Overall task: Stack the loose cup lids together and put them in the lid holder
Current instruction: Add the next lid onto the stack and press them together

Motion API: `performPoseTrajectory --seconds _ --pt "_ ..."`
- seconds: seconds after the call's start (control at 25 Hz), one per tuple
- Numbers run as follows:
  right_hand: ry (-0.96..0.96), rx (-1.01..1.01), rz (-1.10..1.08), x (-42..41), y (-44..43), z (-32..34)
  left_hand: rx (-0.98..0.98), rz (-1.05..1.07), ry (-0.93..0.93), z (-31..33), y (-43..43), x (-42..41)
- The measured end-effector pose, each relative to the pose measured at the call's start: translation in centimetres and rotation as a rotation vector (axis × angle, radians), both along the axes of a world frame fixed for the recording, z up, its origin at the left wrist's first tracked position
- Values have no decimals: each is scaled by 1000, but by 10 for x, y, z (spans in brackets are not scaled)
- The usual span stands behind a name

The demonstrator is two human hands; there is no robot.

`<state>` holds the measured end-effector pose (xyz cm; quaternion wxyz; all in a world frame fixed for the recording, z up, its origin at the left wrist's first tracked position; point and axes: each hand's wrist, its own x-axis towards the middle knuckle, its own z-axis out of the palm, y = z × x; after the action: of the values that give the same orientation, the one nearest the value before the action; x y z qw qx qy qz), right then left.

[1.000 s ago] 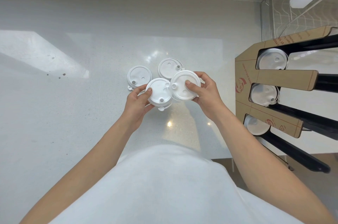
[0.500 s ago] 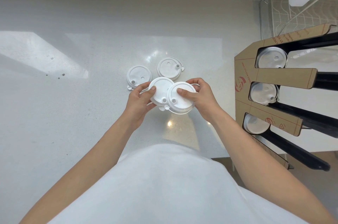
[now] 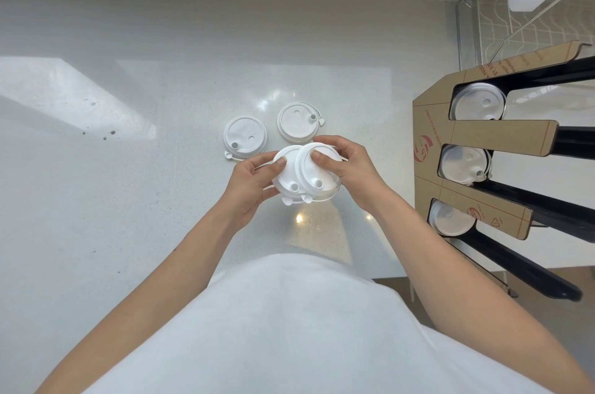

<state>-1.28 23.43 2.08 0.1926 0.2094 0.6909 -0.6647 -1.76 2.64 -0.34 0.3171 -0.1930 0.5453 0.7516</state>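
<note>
Both grips were closed on lids, held just above the white worktop (image 3: 96, 200). Left hand (image 3: 254, 182) pinched the left-hand lid (image 3: 286, 173), thumb on its top face and fingers beneath. Right hand (image 3: 346, 168) clasped the right-hand lid (image 3: 318, 171) the same way, thumb pressed on top near its far rim. That right-hand lid overlapped the other, lying partly over its right side, with the two not yet lined up into one stack; both showed a small round spout on the near side and a tab below the rim.

Two more loose lids lay flat on the worktop beyond the hands: one to the left (image 3: 245, 137), one further back (image 3: 297, 121), near each other but apart. Well to the right stood the cardboard lid holder (image 3: 502, 137), its three slots each showing white lids, with black rails running off to the right. A white garment (image 3: 289, 329) filled the lower view.
</note>
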Motion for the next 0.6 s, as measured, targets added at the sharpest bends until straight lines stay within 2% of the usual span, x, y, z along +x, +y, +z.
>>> performPoseTrajectory --seconds 0.12,0.6 --pt "-27 125 1 0 1 -2 -18 -27 21 0 1 2" --pt "116 293 129 3 -8 -3 39 -2 33 3 4 0"
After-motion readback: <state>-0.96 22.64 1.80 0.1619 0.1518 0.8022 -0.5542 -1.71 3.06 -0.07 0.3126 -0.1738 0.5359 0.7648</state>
